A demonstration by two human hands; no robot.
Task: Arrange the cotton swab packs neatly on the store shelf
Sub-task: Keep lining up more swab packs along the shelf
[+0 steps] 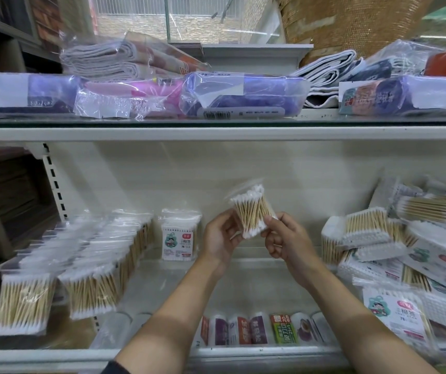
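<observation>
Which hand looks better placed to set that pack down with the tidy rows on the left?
Probably the left hand. Both hands hold the pack, but the left is nearer the rows and the upright pack. The right hand would have to cross over.

Both hands, left (pixel 220 236) and right (pixel 288 240), hold one cotton swab pack (pixel 252 210) (tilted) above the shelf (pixel 243 282).

Cotton swab pack (pixel 252 211): glossy clear plastic, wooden sticks, white cotton tips. Shelf (pixel 216 133): smooth off-white painted metal. Folded cloth (pixel 100 59) at 11 o'clock: matt.
</observation>
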